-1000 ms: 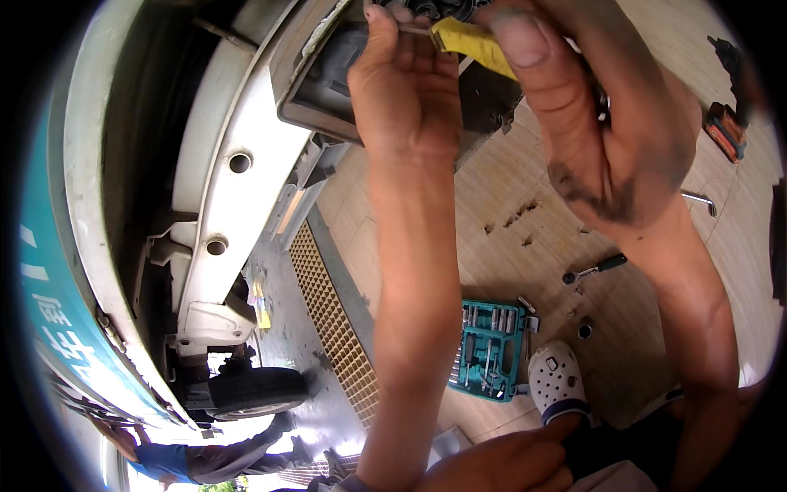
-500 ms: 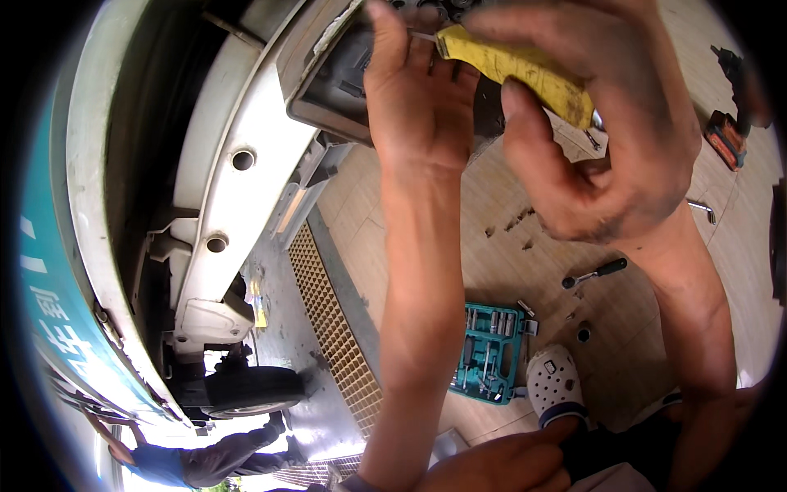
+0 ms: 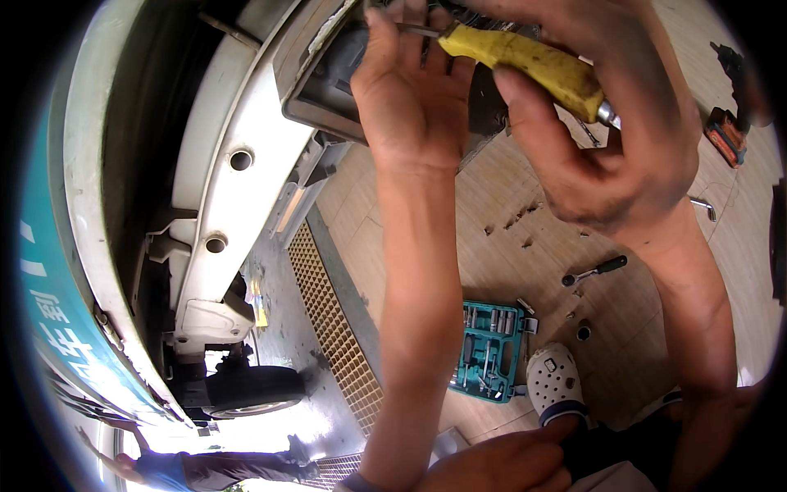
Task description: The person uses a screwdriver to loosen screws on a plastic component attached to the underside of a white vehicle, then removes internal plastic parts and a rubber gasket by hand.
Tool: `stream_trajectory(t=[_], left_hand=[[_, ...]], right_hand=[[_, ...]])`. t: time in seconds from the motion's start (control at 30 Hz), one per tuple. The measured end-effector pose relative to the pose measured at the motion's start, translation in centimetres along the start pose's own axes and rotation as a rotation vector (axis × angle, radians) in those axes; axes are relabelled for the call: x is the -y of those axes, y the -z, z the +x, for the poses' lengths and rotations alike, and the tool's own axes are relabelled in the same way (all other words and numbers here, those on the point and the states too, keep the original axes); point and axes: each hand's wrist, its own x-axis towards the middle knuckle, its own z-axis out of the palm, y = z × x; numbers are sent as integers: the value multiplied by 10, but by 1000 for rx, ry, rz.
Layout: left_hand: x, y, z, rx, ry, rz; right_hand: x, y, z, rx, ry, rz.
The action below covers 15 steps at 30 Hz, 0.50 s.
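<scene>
A screwdriver with a worn yellow handle [image 3: 525, 61] is held in my right hand [image 3: 627, 139], which wraps round the handle's rear part. Its thin shaft points left, across the fingers of my left hand [image 3: 414, 111]. That hand is raised with its palm showing, the thumb apart and the fingers stretched upward; the upper edge of the picture cuts off some fingertips. Behind both hands is a dark, open housing [image 3: 328, 111] on the vehicle's underside. My hands hide much of its inside, and the screwdriver's tip is hard to make out.
At left runs the vehicle's white beam [image 3: 246, 197], with a tyre [image 3: 254, 387] beyond. On the tiled floor lie a teal socket set case [image 3: 492, 348], a ratchet [image 3: 594, 271], a socket [image 3: 584, 334] and a cordless power tool [image 3: 726, 135]. Another person [image 3: 221, 469] works at lower left.
The screwdriver has turned slightly in my right hand, showing more of its metal end and shaft. My left hand has shifted a little left. The other person's arms and legs have moved.
</scene>
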Motion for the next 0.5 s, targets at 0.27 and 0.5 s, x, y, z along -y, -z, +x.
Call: stream_trajectory(t=[0.27,0.5], left_hand=[[-10,52,5,-105,-313,-149],[0,-3,-12,-676,-285,789]], right_hand=[[2,-2,4,-6,-19,29],[0,1,2,11,-32,25]])
